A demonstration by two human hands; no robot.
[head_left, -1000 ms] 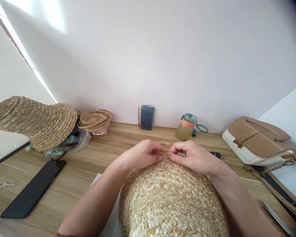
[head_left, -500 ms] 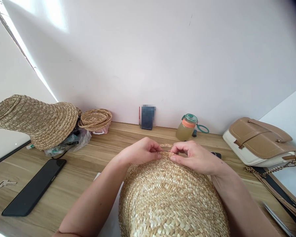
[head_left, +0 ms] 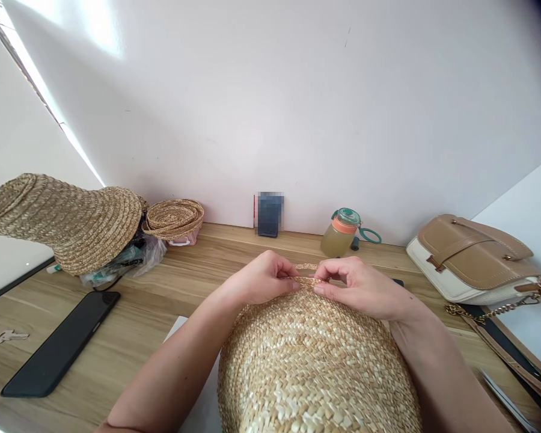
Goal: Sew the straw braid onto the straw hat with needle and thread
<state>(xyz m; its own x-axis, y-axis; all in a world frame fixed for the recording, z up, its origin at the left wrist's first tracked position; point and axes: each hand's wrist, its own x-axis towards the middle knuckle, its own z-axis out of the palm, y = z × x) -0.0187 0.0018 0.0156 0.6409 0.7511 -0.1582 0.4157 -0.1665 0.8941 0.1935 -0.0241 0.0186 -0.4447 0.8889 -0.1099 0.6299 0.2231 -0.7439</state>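
Note:
A large woven straw hat (head_left: 318, 361) fills the lower middle of the view, its near end cut off by the frame. At its far edge, my left hand (head_left: 268, 278) pinches the straw rim between thumb and fingers. Just to the right, my right hand (head_left: 356, 285) grips the same rim, thumb on the near side. The two hands are a small gap apart. Behind that gap a narrow straw braid (head_left: 305, 266) arches up; whether it is joined to the hat is hidden by my fingers.
On the wooden table (head_left: 162, 288), another straw hat (head_left: 81, 219), a coiled straw braid (head_left: 175, 216), a phone (head_left: 63, 343) and keys (head_left: 9, 337) lie left. A drink bottle (head_left: 341, 233) and dark box (head_left: 268, 215) stand behind; a handbag (head_left: 478, 255) sits right.
Both hands stay on the rim, my left hand slightly further right. The straw hat has shifted very slightly.

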